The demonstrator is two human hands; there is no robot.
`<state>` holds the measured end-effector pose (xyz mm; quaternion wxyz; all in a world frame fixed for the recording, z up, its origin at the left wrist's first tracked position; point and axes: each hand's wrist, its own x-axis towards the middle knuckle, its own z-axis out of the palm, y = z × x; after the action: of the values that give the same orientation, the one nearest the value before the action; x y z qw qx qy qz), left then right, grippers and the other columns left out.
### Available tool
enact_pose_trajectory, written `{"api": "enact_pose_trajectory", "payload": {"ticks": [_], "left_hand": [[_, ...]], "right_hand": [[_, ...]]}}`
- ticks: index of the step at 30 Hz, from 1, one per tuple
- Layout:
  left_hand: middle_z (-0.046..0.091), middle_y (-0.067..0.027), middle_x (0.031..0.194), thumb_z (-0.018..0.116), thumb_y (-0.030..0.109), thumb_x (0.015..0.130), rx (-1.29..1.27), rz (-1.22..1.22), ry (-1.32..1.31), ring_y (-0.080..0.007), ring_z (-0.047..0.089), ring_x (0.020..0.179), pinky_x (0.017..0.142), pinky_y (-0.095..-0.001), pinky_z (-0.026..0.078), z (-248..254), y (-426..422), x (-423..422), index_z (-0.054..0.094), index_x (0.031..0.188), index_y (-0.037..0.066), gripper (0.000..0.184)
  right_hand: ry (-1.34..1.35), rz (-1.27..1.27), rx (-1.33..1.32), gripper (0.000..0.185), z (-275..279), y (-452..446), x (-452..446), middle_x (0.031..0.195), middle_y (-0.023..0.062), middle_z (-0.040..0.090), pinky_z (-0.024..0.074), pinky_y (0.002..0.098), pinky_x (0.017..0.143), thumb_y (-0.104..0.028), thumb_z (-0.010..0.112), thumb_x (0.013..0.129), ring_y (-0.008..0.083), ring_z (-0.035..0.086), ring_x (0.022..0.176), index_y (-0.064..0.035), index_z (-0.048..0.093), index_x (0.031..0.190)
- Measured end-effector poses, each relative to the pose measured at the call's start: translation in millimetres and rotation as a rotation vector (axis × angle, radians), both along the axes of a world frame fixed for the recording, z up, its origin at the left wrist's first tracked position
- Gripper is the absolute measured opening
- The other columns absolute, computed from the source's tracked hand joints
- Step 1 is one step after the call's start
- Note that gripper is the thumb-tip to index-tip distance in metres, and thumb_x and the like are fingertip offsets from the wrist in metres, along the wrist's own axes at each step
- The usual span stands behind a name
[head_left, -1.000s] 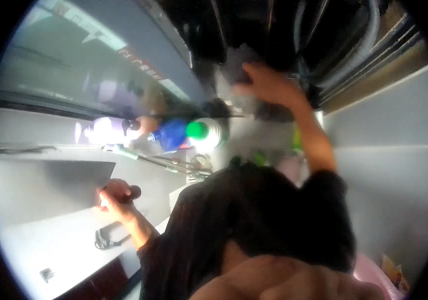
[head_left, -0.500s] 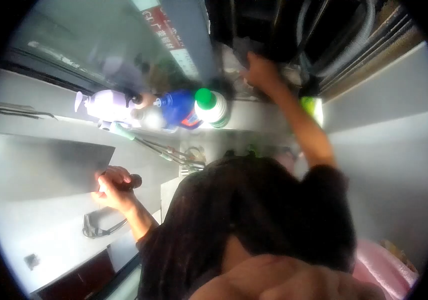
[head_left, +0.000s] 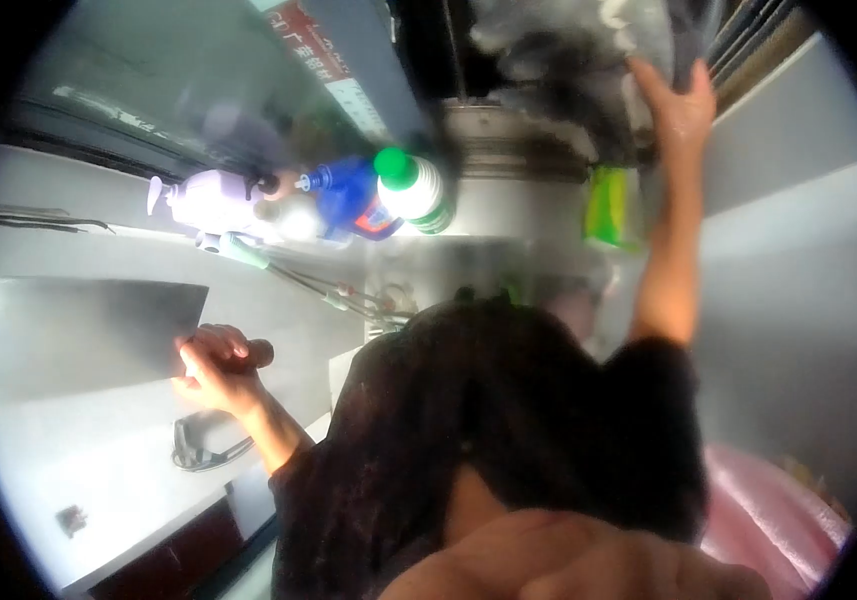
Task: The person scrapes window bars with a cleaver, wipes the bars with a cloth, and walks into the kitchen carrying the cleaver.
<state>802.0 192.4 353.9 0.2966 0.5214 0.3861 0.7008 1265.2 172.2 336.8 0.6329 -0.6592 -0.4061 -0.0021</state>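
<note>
- Left hand (head_left: 218,370): fingers curled closed around a dark cylindrical object (head_left: 260,353); one end of the object projects from the right side of the grip.
- Dark cylindrical object: located at the left of the scene, near the right edge of a grey panel (head_left: 78,335).
- Right hand (head_left: 686,115): partly open, thumb and fingers spread apart and directed toward the far side. Fingertips are at the edge of blurred grey-and-white material (head_left: 568,60). Contact or grip cannot be determined.
- Grey-and-white material: located at the far right, beyond a green-and-yellow packet (head_left: 608,208).
- Green-and-yellow packet: positioned just left of the right forearm (head_left: 670,235).
- Bottle group, left of centre, listed left to right: pale purple pump bottle (head_left: 213,203); blue bottle (head_left: 348,190) with a nozzle; white bottle (head_left: 418,190) with a green cap (head_left: 395,169).
- Glass pane (head_left: 198,70): beyond the bottle group, edged by a frame bearing a red-and-white label (head_left: 308,45).
- Looped cord (head_left: 213,462): on the near side of the left hand.
- Pink cloth (head_left: 768,515): near right, beside the dark garment (head_left: 518,420).
</note>
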Motion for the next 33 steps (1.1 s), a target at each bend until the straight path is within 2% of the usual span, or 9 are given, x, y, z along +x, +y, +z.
{"api": "enact_pose_trajectory", "payload": {"ticks": [2,4,7,22,24,25,27,30,33], "left_hand": [[0.034,-0.0032,0.049,0.042,0.007,0.089,0.001,-0.043,0.006,-0.0136,0.036,0.038,0.035,-0.0240,0.033,3,2,5,0.036,0.058,0.003,0.032],[0.035,-0.0035,0.049,0.041,0.007,0.089,0.021,-0.060,0.007,-0.0136,0.036,0.038,0.035,-0.0239,0.033,3,5,11,0.036,0.058,0.003,0.032],[0.035,-0.0040,0.048,0.040,0.005,0.089,0.049,-0.087,0.026,-0.0136,0.035,0.038,0.035,-0.0238,0.032,3,7,17,0.036,0.057,0.003,0.031],[0.035,-0.0033,0.049,0.043,0.008,0.089,0.070,0.012,0.057,-0.0120,0.036,0.038,0.034,-0.0236,0.034,-1,-1,11,0.042,0.063,0.001,0.027],[0.035,-0.0033,0.049,0.044,0.010,0.090,0.063,-0.004,0.054,-0.0127,0.036,0.038,0.035,-0.0238,0.034,-3,2,9,0.042,0.064,0.000,0.028],[0.035,-0.0033,0.049,0.044,0.011,0.090,0.054,0.014,0.069,-0.0129,0.036,0.038,0.035,-0.0238,0.033,-3,2,12,0.042,0.064,0.000,0.029],[0.035,-0.0033,0.049,0.044,0.013,0.091,0.038,0.027,0.102,-0.0129,0.036,0.038,0.036,-0.0238,0.033,0,1,17,0.040,0.063,0.001,0.030],[0.035,-0.0030,0.048,0.042,0.011,0.090,-0.023,0.110,0.121,-0.0123,0.036,0.038,0.035,-0.0234,0.032,3,1,25,0.039,0.062,0.002,0.030],[0.034,-0.0025,0.047,0.041,0.009,0.089,-0.029,0.082,0.122,-0.0117,0.034,0.037,0.035,-0.0229,0.031,0,4,25,0.039,0.061,0.002,0.029]], "right_hand": [[0.067,-0.038,0.161,0.042,-4,-9,11,0.095,0.0095,0.061,0.0476,0.0260,0.072,-0.007,0.075,0.068,0.0167,0.058,0.082,0.0023,0.054,0.104],[0.140,0.015,0.346,0.042,-6,-9,11,0.095,0.0090,0.061,0.0475,0.0262,0.072,-0.008,0.076,0.068,0.0163,0.058,0.082,0.0023,0.055,0.103],[0.111,-0.195,0.284,0.043,8,-8,-15,0.095,0.0080,0.061,0.0471,0.0262,0.072,-0.009,0.077,0.067,0.0156,0.058,0.082,0.0018,0.055,0.102],[-0.009,-0.122,0.410,0.045,-18,15,-5,0.096,0.0065,0.061,0.0459,0.0268,0.076,-0.010,0.078,0.066,0.0148,0.057,0.086,0.0010,0.056,0.103],[0.065,-0.119,0.395,0.058,-22,17,1,0.104,0.0125,0.059,0.0440,0.0297,0.083,-0.020,0.079,0.065,0.0204,0.056,0.094,0.0051,0.053,0.110],[0.069,-0.123,0.392,0.058,-22,16,1,0.104,0.0125,0.059,0.0440,0.0297,0.083,-0.020,0.079,0.065,0.0204,0.056,0.094,0.0051,0.053,0.110],[-0.071,-0.352,0.237,0.041,-8,14,-9,0.092,0.0151,0.058,0.0438,0.0337,0.073,-0.016,0.072,0.070,0.0237,0.055,0.084,0.0041,0.053,0.101],[0.088,-0.226,0.275,0.049,-5,8,-14,0.096,0.0155,0.060,0.0442,0.0324,0.077,-0.017,0.073,0.068,0.0240,0.057,0.087,0.0054,0.052,0.107],[-0.057,-0.257,0.210,0.045,-14,9,-2,0.093,0.0139,0.061,0.0446,0.0326,0.075,-0.015,0.073,0.069,0.0231,0.057,0.086,0.0039,0.054,0.106]]}}
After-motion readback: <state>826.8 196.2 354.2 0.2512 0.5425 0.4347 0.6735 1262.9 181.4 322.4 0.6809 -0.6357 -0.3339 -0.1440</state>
